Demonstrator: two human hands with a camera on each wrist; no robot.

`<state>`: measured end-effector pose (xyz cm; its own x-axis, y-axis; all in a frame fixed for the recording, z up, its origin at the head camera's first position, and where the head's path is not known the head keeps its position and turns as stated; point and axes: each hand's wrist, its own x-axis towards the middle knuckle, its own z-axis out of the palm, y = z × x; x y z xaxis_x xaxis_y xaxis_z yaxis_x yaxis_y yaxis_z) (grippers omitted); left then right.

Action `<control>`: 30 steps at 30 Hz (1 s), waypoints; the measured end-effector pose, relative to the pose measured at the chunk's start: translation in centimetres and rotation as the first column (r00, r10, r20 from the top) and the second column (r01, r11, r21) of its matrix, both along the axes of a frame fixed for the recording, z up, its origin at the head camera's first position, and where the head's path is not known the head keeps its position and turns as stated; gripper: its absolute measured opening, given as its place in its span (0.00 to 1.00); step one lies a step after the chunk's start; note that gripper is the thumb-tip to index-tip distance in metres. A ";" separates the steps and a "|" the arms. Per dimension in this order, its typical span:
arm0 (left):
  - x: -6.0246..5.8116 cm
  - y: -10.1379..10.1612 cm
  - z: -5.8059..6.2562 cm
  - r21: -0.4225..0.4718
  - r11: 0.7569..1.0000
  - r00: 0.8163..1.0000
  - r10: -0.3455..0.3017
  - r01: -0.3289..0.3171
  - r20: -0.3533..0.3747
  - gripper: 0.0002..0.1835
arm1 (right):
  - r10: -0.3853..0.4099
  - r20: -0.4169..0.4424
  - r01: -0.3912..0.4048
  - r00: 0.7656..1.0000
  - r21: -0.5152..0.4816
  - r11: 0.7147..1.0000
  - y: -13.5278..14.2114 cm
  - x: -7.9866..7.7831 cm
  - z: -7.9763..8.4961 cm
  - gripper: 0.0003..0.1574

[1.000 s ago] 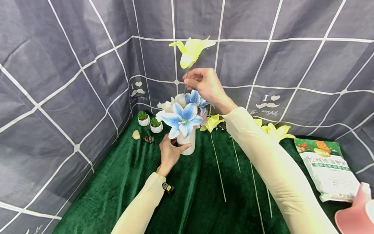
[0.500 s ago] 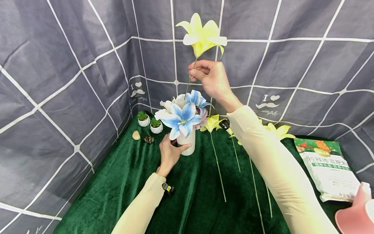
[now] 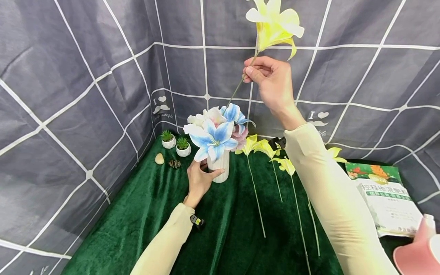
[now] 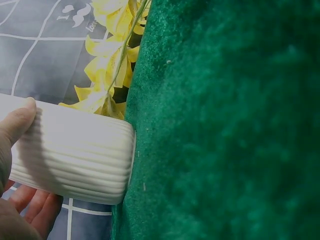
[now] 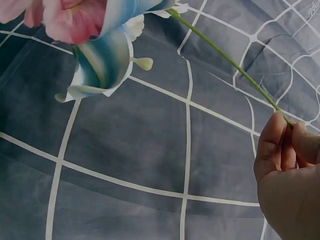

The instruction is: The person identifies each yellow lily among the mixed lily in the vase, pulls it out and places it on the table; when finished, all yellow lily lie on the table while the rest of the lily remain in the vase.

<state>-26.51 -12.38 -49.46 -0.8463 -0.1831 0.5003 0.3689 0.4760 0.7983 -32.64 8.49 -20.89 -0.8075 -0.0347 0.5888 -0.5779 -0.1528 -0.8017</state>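
Observation:
My right hand (image 3: 271,78) pinches the green stem (image 5: 227,57) of a yellow lily (image 3: 275,25) above and to the right of the vase. That stem slants down to the bouquet, where its lower end is hidden among the blooms. The white ribbed vase (image 3: 220,168) stands upright on the green cloth, and my left hand (image 3: 199,179) grips it round the lower left side, thumb across the front. Blue lilies (image 3: 214,140), white flowers (image 3: 203,118) and a pinkish flower (image 3: 240,137) fill its mouth. In the left wrist view, the thumb and fingers (image 4: 42,210) lie on opposite sides of the vase.
Several yellow lilies (image 3: 287,166) lie on the green cloth (image 3: 237,229) right of the vase. Two small potted succulents (image 3: 183,147), a pale stone (image 3: 159,159) and a dark striped object (image 3: 174,164) are at left. A printed bag (image 3: 388,202) and a pink object (image 3: 417,252) sit at right.
My right hand has moved up and to the right with the yellow lily, whose stem now slants more and shows more of its length. The left hand stays on the vase.

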 end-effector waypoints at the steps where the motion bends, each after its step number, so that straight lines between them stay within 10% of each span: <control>1: 0.0 0.0 0.0 0.000 1.000 1.000 0.002 -0.002 0.002 0.34 | -0.010 0.004 0.010 1.000 0.006 1.000 0.1 0.0 -0.1 0.03; 19: -0.1 0.2 0.1 0.027 1.000 1.000 -0.005 0.005 0.025 0.35 | -0.082 -0.031 0.073 0.996 -0.223 0.972 2.6 0.5 0.3 0.03; 30: -0.2 -0.1 0.1 0.021 1.000 0.999 0.012 -0.013 0.030 0.36 | -0.135 -0.060 0.088 0.989 -0.501 0.861 7.0 2.3 0.7 0.07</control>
